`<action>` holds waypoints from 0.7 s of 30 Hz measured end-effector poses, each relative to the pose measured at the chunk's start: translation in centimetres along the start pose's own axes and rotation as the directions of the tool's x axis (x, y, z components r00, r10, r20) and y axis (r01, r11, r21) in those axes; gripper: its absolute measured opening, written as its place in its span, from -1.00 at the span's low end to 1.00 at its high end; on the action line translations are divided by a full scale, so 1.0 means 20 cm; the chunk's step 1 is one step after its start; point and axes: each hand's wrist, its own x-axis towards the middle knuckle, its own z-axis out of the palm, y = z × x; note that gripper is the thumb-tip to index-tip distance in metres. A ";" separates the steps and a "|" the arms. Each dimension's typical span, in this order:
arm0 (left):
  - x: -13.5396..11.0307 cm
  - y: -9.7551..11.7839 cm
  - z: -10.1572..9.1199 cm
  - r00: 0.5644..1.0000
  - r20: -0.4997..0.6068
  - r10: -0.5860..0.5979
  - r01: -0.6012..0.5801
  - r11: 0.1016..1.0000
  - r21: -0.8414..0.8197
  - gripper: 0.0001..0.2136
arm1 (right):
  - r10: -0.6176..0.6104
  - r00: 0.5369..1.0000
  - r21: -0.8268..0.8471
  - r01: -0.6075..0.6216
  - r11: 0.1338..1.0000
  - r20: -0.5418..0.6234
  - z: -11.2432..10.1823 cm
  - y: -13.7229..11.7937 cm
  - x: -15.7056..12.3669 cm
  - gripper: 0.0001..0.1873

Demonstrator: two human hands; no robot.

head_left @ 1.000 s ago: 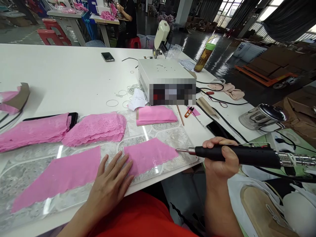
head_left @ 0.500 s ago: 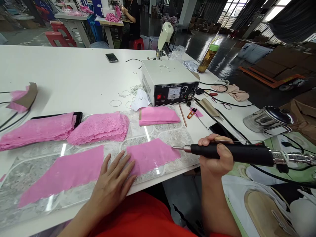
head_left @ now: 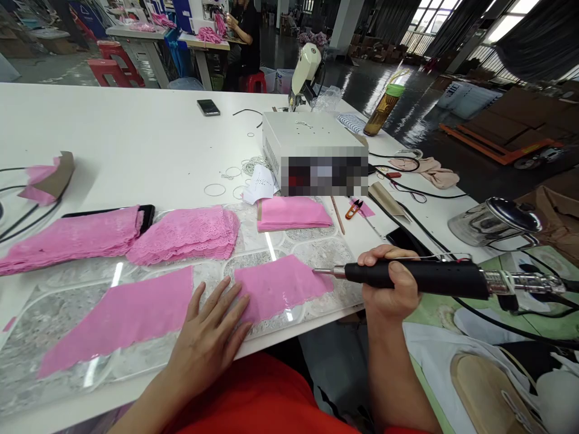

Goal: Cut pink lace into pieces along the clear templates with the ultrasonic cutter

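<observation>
My left hand (head_left: 210, 336) lies flat with fingers spread, its fingertips pressing the left end of a small pink lace piece (head_left: 283, 290) on a glass-covered marbled board (head_left: 58, 319). My right hand (head_left: 391, 289) is closed around a black handheld cutting tool (head_left: 425, 278). The tool's metal tip (head_left: 322, 271) touches the right upper edge of that lace piece. A longer pink fabric strip (head_left: 120, 319) lies to the left of my left hand.
Stacks of pink lace (head_left: 185, 234) and pink fabric (head_left: 72, 238) sit behind the board, with a folded pink pile (head_left: 293, 212). A white control box (head_left: 312, 147), snips (head_left: 351, 209), a phone (head_left: 208, 107), a bottle (head_left: 383, 108) and a steel kettle (head_left: 495, 223) stand around. A person sits at a far table.
My right hand and the tool have slid left, bringing the tip onto the lace piece's edge. My left hand has stayed in place on the fabric.
</observation>
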 end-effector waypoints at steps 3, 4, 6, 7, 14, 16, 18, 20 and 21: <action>0.00 0.00 0.00 1.000 0.013 0.013 -0.013 0.999 0.032 -0.72 | -0.007 1.000 0.009 0.007 1.000 -0.002 0.01 0.00 0.00 -0.89; 0.00 -0.01 -0.01 1.000 0.015 0.016 -0.016 0.999 0.039 -0.72 | -0.010 1.000 0.014 0.010 1.000 -0.003 0.02 0.00 0.00 -0.89; 0.00 -0.01 -0.01 1.000 0.016 0.023 -0.024 0.998 0.052 -0.72 | -0.014 1.000 0.028 0.015 1.000 -0.008 0.03 0.00 0.00 -0.88; 0.00 0.00 -0.01 1.000 0.018 0.025 -0.026 0.998 0.057 -0.72 | -0.012 1.000 0.036 0.012 0.999 -0.007 0.04 0.01 0.00 -0.88; -0.01 0.00 -0.01 1.000 0.019 0.011 -0.012 0.999 0.050 -0.72 | 0.004 0.999 0.044 -0.006 0.999 0.040 0.09 0.05 -0.01 -0.87; -0.01 0.00 -0.01 1.000 0.020 0.005 -0.006 0.999 0.044 -0.72 | 0.005 0.999 0.042 -0.007 0.999 0.043 0.10 0.06 -0.01 -0.87; -0.01 0.00 -0.01 1.000 0.025 -0.001 0.000 0.999 0.039 -0.72 | 0.010 0.999 0.037 -0.011 0.999 0.045 0.11 0.06 -0.01 -0.88; -0.01 0.00 -0.01 1.000 0.029 -0.006 0.005 0.999 0.035 -0.72 | 0.008 0.999 0.028 -0.009 1.000 0.047 0.11 0.06 -0.01 -0.88; -0.01 0.00 -0.01 1.000 0.030 -0.007 0.006 0.999 0.033 -0.72 | 0.006 0.999 0.025 -0.007 1.000 0.048 0.11 0.07 -0.01 -0.89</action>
